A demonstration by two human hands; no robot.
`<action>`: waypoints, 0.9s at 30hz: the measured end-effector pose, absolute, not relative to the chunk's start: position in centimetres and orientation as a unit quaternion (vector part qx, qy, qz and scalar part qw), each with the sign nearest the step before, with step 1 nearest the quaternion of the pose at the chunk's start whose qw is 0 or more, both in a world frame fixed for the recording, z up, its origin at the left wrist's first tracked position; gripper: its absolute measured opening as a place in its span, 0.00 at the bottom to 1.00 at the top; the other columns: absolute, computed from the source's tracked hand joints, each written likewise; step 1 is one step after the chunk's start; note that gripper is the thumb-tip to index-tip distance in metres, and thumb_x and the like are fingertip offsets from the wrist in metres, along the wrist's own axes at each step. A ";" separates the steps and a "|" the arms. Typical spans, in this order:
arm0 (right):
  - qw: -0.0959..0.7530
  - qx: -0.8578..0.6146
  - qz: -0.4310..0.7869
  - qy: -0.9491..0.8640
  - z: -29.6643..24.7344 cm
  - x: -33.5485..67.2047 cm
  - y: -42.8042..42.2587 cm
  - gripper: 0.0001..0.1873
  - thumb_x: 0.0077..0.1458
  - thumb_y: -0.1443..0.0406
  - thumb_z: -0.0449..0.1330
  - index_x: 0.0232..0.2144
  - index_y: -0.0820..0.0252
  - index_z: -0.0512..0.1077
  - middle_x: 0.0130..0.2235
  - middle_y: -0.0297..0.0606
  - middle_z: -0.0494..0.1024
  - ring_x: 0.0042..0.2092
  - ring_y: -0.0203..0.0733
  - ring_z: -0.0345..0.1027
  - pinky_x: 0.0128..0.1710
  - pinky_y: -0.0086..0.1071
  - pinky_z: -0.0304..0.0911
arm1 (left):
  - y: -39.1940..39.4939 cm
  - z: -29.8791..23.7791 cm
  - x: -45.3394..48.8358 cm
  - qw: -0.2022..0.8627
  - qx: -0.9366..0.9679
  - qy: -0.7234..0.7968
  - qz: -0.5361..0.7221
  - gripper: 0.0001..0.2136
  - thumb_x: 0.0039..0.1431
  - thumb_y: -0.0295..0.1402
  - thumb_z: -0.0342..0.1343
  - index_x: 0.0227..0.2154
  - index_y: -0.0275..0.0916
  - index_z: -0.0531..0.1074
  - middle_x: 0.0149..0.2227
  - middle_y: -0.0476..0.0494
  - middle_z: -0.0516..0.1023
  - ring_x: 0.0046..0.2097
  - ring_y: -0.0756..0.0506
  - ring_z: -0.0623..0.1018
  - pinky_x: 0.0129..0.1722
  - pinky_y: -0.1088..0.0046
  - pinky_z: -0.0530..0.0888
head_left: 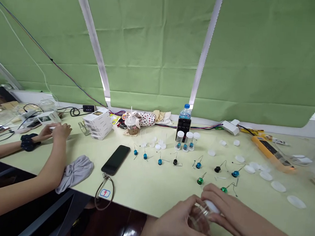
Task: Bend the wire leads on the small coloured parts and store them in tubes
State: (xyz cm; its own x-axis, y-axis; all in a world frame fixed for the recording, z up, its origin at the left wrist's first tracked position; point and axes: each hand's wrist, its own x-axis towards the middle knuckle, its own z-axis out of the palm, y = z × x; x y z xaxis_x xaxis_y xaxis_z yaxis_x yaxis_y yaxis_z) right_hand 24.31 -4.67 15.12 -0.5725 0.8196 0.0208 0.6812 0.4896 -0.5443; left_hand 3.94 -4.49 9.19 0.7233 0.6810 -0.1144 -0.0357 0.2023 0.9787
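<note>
At the table's front edge, my left hand point(175, 221) is wrapped round a clear plastic jar point(199, 219), which is tilted. My right hand point(228, 209) grips the white lid point(212, 206) at the jar's upper end. I cannot tell whether the lid is seated or loose. Just beyond my hands lie a green bell-like piece point(224, 190) with a bent wire and another green piece point(200, 180). Farther off is a row of blue pieces point(159, 162) and black pieces point(217, 169), with small bent metal rods beside them.
Capped tubes point(188, 141) stand before a phone timer point(184, 127) and water bottle. White lids point(266, 175) and a yellow meter point(272, 154) lie right. Left are a black phone point(116, 160), white boxes point(97, 123), a drink cup point(132, 125) and another person's hands point(61, 131).
</note>
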 end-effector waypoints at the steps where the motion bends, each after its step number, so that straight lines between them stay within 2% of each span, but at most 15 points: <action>1: 0.144 -0.439 0.219 -0.859 16.3 25.0 -3.8 0.14 0.60 0.57 0.50 0.46 0.51 0.68 0.47 0.41 0.69 0.45 0.43 0.68 0.45 0.34 0.65 | -3.9 9.4 3.7 0.717 0.585 0.264 0.273 0.37 0.35 0.36 0.69 0.51 0.39 0.61 0.39 0.42 0.74 0.40 0.44 0.73 0.42 0.66 0.68; 2: 0.162 -0.442 0.175 -0.865 17.5 25.9 -2.7 0.15 0.59 0.57 0.50 0.47 0.51 0.67 0.48 0.42 0.69 0.46 0.44 0.67 0.45 0.34 0.64 | -3.4 9.6 3.3 0.700 0.587 0.260 0.312 0.39 0.36 0.37 0.69 0.53 0.40 0.58 0.43 0.39 0.73 0.45 0.42 0.73 0.47 0.63 0.67; 4: 0.200 -0.466 0.053 -0.860 19.9 28.0 0.0 0.17 0.59 0.55 0.50 0.49 0.50 0.65 0.51 0.43 0.66 0.50 0.47 0.65 0.47 0.35 0.62 | -2.3 9.5 2.5 0.647 0.571 0.296 0.410 0.32 0.46 0.41 0.63 0.54 0.40 0.57 0.47 0.36 0.72 0.50 0.41 0.71 0.51 0.61 0.64; 6: 0.210 -0.508 -0.063 -0.833 21.5 30.1 3.4 0.17 0.59 0.54 0.48 0.48 0.51 0.64 0.52 0.44 0.65 0.49 0.48 0.65 0.44 0.36 0.61 | -1.5 8.8 1.8 0.575 0.540 0.380 0.483 0.23 0.56 0.42 0.54 0.52 0.40 0.58 0.44 0.37 0.72 0.48 0.43 0.71 0.51 0.62 0.64; 8: 0.174 -0.550 -0.115 -0.809 21.5 31.7 7.3 0.17 0.60 0.55 0.46 0.48 0.53 0.63 0.52 0.46 0.65 0.43 0.47 0.67 0.37 0.35 0.61 | -0.9 7.7 1.2 0.510 0.516 0.456 0.515 0.18 0.58 0.41 0.51 0.49 0.40 0.60 0.39 0.41 0.73 0.43 0.45 0.72 0.47 0.66 0.66; 11: 0.107 -0.543 -0.130 -0.823 18.6 32.3 12.9 0.14 0.60 0.61 0.45 0.43 0.59 0.65 0.49 0.48 0.67 0.36 0.44 0.68 0.31 0.34 0.59 | -0.8 5.6 1.0 0.477 0.522 0.490 0.509 0.13 0.59 0.40 0.50 0.42 0.39 0.64 0.32 0.45 0.72 0.36 0.47 0.72 0.40 0.71 0.68; 14: 0.057 -0.510 -0.150 -0.845 14.2 32.0 17.2 0.12 0.55 0.66 0.49 0.40 0.61 0.66 0.44 0.47 0.71 0.41 0.48 0.68 0.37 0.36 0.58 | -1.0 3.6 1.4 0.482 0.557 0.490 0.466 0.08 0.58 0.36 0.50 0.38 0.38 0.66 0.29 0.47 0.71 0.32 0.48 0.71 0.34 0.74 0.67; 17: 0.013 -0.500 -0.143 -0.854 11.6 32.2 19.7 0.15 0.49 0.68 0.52 0.42 0.59 0.67 0.44 0.45 0.74 0.45 0.52 0.66 0.41 0.40 0.57 | -1.2 2.6 1.6 0.474 0.595 0.498 0.415 0.05 0.56 0.31 0.49 0.32 0.37 0.69 0.27 0.47 0.72 0.29 0.49 0.70 0.30 0.76 0.65; 23: 0.052 -0.487 -0.130 -0.862 12.7 31.2 21.2 0.28 0.50 0.56 0.57 0.53 0.57 0.62 0.51 0.46 0.71 0.52 0.55 0.61 0.46 0.43 0.53 | -0.8 2.9 1.7 0.466 0.623 0.498 0.383 0.06 0.56 0.30 0.48 0.30 0.37 0.70 0.27 0.47 0.74 0.30 0.49 0.71 0.31 0.76 0.66; 27: 0.074 -0.456 -0.101 -0.881 13.5 28.6 20.4 0.18 0.54 0.57 0.53 0.44 0.59 0.69 0.43 0.45 0.76 0.47 0.49 0.65 0.43 0.38 0.54 | -0.8 3.1 1.9 0.466 0.639 0.493 0.364 0.07 0.56 0.29 0.47 0.30 0.36 0.70 0.28 0.47 0.74 0.30 0.49 0.71 0.31 0.75 0.66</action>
